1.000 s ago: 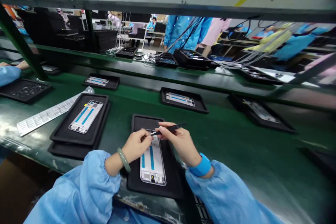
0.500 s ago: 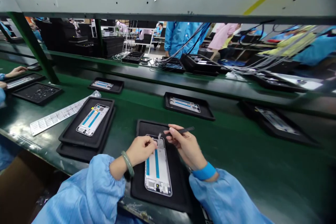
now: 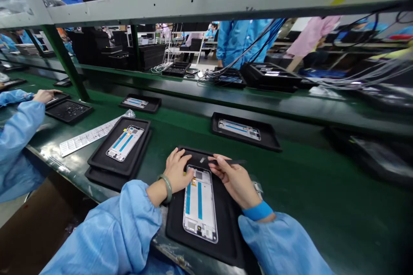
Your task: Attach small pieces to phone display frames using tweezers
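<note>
Green assembly-line belt (image 3: 309,189): hand station at work.
A silver phone frame with blue strips (image 3: 200,212) lies in a black rectangular tray (image 3: 232,240). The left hand (image 3: 177,171) spreads its fingers wide at the frame's top end; the right hand (image 3: 235,182) pinches slim black tweezers (image 3: 227,162) narrowly, just above it.

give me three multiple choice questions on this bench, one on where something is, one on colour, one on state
1. Which hand wears the pale green bangle? A left hand B right hand C neither
2. What colour are the long stripes on the phone frame? A red B blue C orange
3. The black tweezers are: A held in the right hand B lying on the tray C lying on the belt

1 A, it circles that wrist.
2 B, both stripes show blue.
3 A, the fingers grip them above the black tray.
</note>
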`<action>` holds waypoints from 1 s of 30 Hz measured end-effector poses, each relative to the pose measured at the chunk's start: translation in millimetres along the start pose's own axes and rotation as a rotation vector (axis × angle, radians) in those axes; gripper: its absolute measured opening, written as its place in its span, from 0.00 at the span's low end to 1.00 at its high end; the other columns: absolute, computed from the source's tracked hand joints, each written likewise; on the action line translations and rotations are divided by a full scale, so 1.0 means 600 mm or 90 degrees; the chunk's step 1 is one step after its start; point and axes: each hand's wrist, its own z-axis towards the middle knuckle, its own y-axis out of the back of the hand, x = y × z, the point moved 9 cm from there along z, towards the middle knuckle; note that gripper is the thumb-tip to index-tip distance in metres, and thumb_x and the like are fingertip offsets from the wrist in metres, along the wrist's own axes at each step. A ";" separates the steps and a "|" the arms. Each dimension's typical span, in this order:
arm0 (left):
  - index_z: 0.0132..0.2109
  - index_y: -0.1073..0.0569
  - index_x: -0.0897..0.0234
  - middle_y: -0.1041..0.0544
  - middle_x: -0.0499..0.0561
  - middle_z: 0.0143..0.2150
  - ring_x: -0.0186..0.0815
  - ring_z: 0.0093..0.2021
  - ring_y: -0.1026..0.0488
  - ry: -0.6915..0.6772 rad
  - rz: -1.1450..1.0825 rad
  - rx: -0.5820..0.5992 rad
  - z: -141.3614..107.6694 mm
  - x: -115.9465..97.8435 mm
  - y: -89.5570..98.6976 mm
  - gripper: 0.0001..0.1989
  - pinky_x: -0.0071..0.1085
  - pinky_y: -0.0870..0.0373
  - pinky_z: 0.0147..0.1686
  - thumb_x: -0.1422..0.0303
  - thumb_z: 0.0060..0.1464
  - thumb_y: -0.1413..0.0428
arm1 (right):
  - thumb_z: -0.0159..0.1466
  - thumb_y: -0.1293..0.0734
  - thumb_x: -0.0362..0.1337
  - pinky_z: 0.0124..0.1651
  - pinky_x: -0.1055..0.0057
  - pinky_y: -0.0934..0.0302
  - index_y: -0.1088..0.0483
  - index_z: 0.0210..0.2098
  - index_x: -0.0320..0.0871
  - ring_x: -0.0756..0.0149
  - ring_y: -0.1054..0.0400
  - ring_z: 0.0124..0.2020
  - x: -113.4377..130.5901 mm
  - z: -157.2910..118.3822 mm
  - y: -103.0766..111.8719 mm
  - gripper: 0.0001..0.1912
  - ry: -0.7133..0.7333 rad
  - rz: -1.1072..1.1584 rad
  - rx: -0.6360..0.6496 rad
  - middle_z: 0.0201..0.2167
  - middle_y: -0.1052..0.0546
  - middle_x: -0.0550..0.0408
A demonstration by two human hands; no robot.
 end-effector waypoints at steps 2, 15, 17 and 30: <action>0.52 0.31 0.66 0.36 0.60 0.60 0.48 0.66 0.51 -0.007 0.014 0.004 0.001 0.002 -0.002 0.19 0.50 0.50 0.63 0.69 0.52 0.48 | 0.50 0.25 0.40 0.33 0.82 0.28 0.25 0.34 0.42 0.73 0.25 0.30 -0.002 0.000 0.004 0.13 0.002 0.024 0.003 0.33 0.20 0.55; 0.54 0.35 0.67 0.36 0.60 0.58 0.45 0.66 0.53 -0.024 0.021 0.024 -0.039 0.004 0.011 0.29 0.53 0.50 0.63 0.84 0.44 0.58 | 0.49 0.25 0.41 0.28 0.80 0.30 0.28 0.33 0.41 0.73 0.26 0.25 0.020 -0.007 -0.037 0.16 -0.003 -0.036 0.002 0.26 0.22 0.57; 0.55 0.36 0.65 0.37 0.58 0.59 0.45 0.67 0.54 -0.018 0.021 0.030 -0.050 0.003 0.018 0.30 0.55 0.51 0.63 0.85 0.43 0.59 | 0.49 0.25 0.42 0.28 0.79 0.30 0.28 0.33 0.41 0.72 0.26 0.24 0.016 -0.012 -0.044 0.16 -0.001 -0.065 0.006 0.25 0.23 0.58; 0.44 0.33 0.60 0.31 0.54 0.53 0.42 0.63 0.46 -0.040 0.122 0.064 -0.064 -0.043 0.057 0.11 0.51 0.45 0.59 0.74 0.57 0.55 | 0.53 0.30 0.42 0.25 0.76 0.31 0.32 0.34 0.40 0.69 0.26 0.23 -0.007 -0.040 -0.056 0.13 -0.019 -0.171 0.055 0.21 0.27 0.60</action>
